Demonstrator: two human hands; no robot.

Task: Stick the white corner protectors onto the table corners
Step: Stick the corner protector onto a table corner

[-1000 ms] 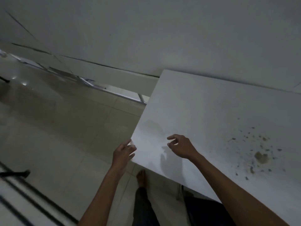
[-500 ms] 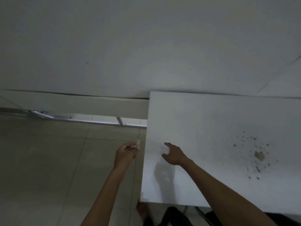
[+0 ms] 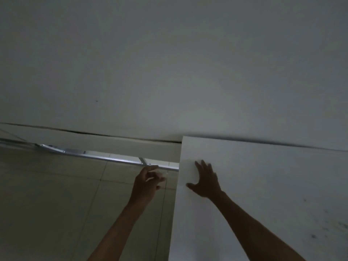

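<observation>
Dim, grainy frame, slightly motion-blurred.

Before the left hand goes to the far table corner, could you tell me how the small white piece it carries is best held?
Judging loosely: pinch the white piece by its outer faces at the fingertips of the left hand, approaching the far table corner from the floor side. It is too blurred to tell its shape. The right hand lies flat on the table, steadying it.

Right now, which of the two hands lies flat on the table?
The right hand, palm down with fingers spread on the white table. The left hand is curled, off the table's edge, above the floor.
</observation>
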